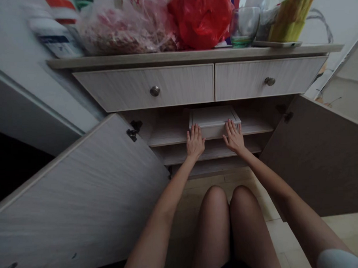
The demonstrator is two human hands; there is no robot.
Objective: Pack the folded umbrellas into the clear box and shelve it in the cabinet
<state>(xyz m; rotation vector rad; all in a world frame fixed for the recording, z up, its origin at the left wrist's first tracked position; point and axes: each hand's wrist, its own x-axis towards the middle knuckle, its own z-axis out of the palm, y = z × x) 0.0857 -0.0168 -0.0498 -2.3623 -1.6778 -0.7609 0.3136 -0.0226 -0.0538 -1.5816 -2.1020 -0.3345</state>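
Observation:
A white, flat box (214, 116) lies on the upper shelf (164, 135) inside the cabinet. My left hand (195, 141) rests against the box's front left corner, fingers stretched out. At the front right corner, my right hand (234, 137) lies flat on the box with its fingers extended. Neither hand is wrapped around it. The back of the box is in the shade under the drawers.
Two cabinet doors, the left door (80, 193) and the right door (322, 155), stand swung out on either side. Above are two closed drawers (129, 86). The cabinet top holds a red plastic bag (202, 20), a glass (244, 26) and white bottles (54, 36).

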